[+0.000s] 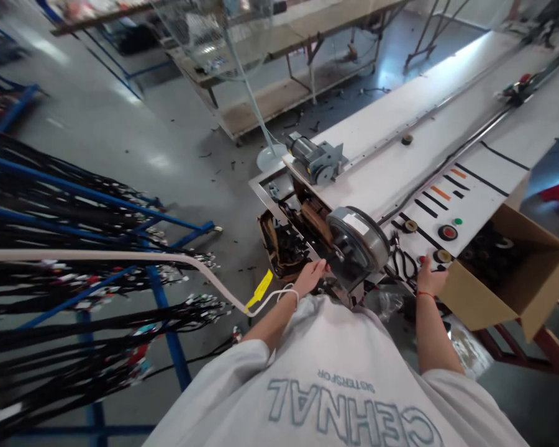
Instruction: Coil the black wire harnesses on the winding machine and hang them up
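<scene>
At near end of white bench (391, 177), round machine housing (359, 242) is mounted; left hand (311, 276) is placed beside it, well apart from right hand (431, 279), set near tape roll (442, 256) and cardboard box (475, 299); grips cannot be told.

Glare on floor (186, 167), blurry edges

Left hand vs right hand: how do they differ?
Place: the left hand is beside the round machine housing; the right hand is by a tape roll and the cardboard box.
Wrist: the left hand has a white cord at it; the right hand, a red band.
Shared: both are bare.
</scene>
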Demonstrator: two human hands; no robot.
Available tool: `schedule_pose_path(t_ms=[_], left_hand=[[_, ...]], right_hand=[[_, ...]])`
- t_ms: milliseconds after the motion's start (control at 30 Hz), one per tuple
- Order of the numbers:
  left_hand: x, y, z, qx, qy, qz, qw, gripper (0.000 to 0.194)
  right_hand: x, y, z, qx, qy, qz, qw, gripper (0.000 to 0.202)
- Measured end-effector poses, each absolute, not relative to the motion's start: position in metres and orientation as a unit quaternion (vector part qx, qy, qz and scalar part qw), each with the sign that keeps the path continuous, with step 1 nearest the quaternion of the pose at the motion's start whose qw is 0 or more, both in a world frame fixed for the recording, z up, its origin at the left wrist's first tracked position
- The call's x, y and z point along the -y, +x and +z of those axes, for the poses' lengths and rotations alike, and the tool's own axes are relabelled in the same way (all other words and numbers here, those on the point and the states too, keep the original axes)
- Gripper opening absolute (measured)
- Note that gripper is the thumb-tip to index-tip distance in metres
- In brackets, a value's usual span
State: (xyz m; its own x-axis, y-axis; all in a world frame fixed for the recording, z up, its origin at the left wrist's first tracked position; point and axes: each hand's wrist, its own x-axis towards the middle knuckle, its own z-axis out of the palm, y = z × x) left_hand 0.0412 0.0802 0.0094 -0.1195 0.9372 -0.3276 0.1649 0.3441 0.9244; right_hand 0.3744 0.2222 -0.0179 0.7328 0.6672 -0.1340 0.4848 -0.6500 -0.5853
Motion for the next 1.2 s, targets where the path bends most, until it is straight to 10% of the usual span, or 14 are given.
schedule_pose_path(t_ms=[300, 533, 1200], left_hand=[[-0.078, 0.044, 0.004, -0.634, 0.402, 0.408, 0.520, 0.059], [-0.048, 0.003, -0.015, -0.649, 0.524, 0.187, 0.519, 0.037], [-0.071, 0.033, 0.017, -0.707, 0.503, 0.328, 0.374, 0.040]], right_hand=[[-0.223, 0.375, -0.017, 0.312, -0.895, 0.175, 0.266, 0.071], [-0.225, 0.379, -0.024, 0.319, -0.892, 0.170, 0.273, 0.070], [-0.226, 0.380, -0.028, 0.349, -0.888, 0.154, 0.259, 0.071]])
